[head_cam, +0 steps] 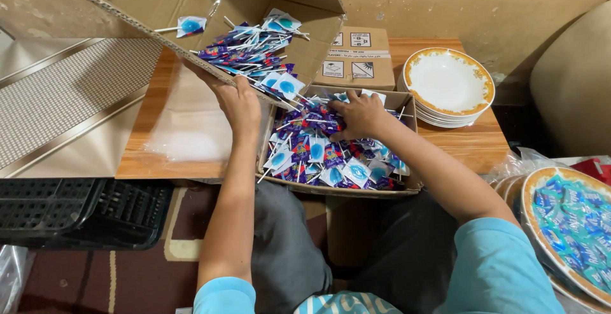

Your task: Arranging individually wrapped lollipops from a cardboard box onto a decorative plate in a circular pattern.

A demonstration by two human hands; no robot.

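Left hand: the left hand [238,107] holds the lower edge of a large tilted cardboard box [210,8], fingers curled round the edge.
Right hand: the right hand [359,115] rests in the heap inside the low open carton [407,183], fingers closed over a bunch of wrapped lollipops [318,152].
Lollipops: small flat packets in purple, blue and white with thin white sticks; more spill out of the tilted box [254,50] toward the carton just below it.
Far package: a sealed brown carton [356,56] stands behind the open one, bearing square black-and-white symbol labels and a strip of tape.
Right side: a stack of white bowls with orange rims [449,82] on the tabletop [474,145]; near right, a plate of blue packets [566,225], cut off by the frame.
Hard to tell: packet print is too small to read; the tilted box's top is out of frame.
Surroundings: wooden tabletop, black plastic crate [83,212] near left, patterned rug [127,276], rough beige wall [484,2].
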